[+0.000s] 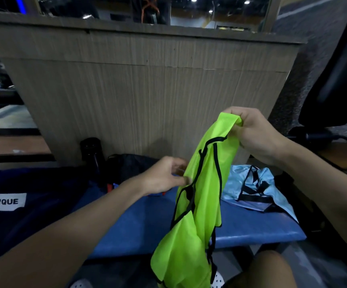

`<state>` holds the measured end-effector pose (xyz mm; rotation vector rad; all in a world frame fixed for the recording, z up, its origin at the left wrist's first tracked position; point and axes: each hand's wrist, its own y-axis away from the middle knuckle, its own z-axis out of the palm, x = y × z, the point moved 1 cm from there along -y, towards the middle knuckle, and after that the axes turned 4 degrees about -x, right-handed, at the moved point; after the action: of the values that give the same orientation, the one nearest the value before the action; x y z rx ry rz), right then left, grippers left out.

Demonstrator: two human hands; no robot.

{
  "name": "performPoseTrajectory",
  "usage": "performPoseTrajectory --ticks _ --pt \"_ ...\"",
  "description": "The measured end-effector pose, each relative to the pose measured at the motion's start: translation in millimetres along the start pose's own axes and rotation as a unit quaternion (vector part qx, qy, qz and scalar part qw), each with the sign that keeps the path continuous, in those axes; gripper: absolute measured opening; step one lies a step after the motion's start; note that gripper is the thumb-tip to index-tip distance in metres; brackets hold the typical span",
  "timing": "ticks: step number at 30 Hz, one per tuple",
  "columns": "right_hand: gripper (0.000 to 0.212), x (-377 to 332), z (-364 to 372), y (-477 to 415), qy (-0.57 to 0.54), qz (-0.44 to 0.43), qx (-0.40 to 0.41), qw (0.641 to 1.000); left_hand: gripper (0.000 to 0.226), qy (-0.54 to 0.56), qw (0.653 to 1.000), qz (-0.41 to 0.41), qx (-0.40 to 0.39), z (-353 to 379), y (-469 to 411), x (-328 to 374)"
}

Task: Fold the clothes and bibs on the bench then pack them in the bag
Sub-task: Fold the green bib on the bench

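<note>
A neon green mesh bib (pixel 199 204) with black trim hangs in the air over the blue bench (pixel 143 227). My right hand (pixel 255 134) pinches its top corner high up. My left hand (pixel 164 175) grips the bib's left edge lower down, near a black-trimmed opening. The bib's bottom dangles below the bench's front edge. A light blue bib (pixel 255 190) with black trim lies crumpled on the bench's right end. A dark navy bag (pixel 23 204) with a white "LVQUE" label sits at the left.
A wood-grain panel wall (pixel 143 86) stands right behind the bench. A black bottle (pixel 91 154) and a dark bundle of cloth (pixel 131 165) rest at the bench's back. A black office chair (pixel 334 80) stands at the right. My knee (pixel 268 269) shows below.
</note>
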<state>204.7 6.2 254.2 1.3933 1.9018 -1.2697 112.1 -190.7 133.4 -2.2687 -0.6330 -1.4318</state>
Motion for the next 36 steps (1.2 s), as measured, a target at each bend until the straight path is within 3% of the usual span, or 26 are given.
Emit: performPoseTrajectory --ticks 1,4,6,8,11,13,17,21,27,32,34,36 --pt "0.023 1 -2 0 -0.002 0.001 0.006 1.000 0.006 -0.007 1.000 -0.004 0.015 1 -2 -3" --pt "0.020 9 -13 5 0.007 0.015 0.044 0.999 0.016 -0.012 0.995 -0.009 0.094 -3 -5 -4" --pt "0.020 19 -23 9 0.071 0.049 0.066 0.994 0.017 -0.005 0.992 0.007 0.125 -11 -4 9" --pt "0.026 30 -32 13 0.164 0.126 0.003 0.978 0.016 0.014 0.990 0.019 0.142 -20 -3 28" --pt "0.056 33 -30 16 0.235 0.209 -0.136 0.939 0.017 0.018 0.986 0.044 0.157 -25 -5 58" --pt "0.056 23 -16 17 0.216 0.173 -0.138 0.951 0.023 0.004 0.983 0.056 0.176 -24 -8 74" --pt "0.014 -3 25 20 0.070 0.104 -0.086 0.988 0.029 -0.003 0.975 0.062 0.212 -23 -15 94" --pt "0.042 -18 52 20 0.044 0.090 -0.093 0.991 0.030 -0.015 0.970 0.062 0.236 -24 -16 105" --pt "0.039 -18 70 13 0.022 0.102 0.004 0.995 0.042 0.014 0.961 0.068 0.267 -31 -16 108" --pt "0.025 -18 67 8 -0.039 0.133 0.038 0.990 0.021 0.097 0.972 0.054 0.207 -31 -10 99" --pt "0.023 -21 62 7 -0.106 0.154 0.075 0.979 0.017 0.107 0.986 0.032 0.127 -27 -1 84" --pt "0.022 -22 55 6 -0.165 0.177 0.114 0.964 0.028 0.074 0.997 -0.014 0.037 -19 8 63"
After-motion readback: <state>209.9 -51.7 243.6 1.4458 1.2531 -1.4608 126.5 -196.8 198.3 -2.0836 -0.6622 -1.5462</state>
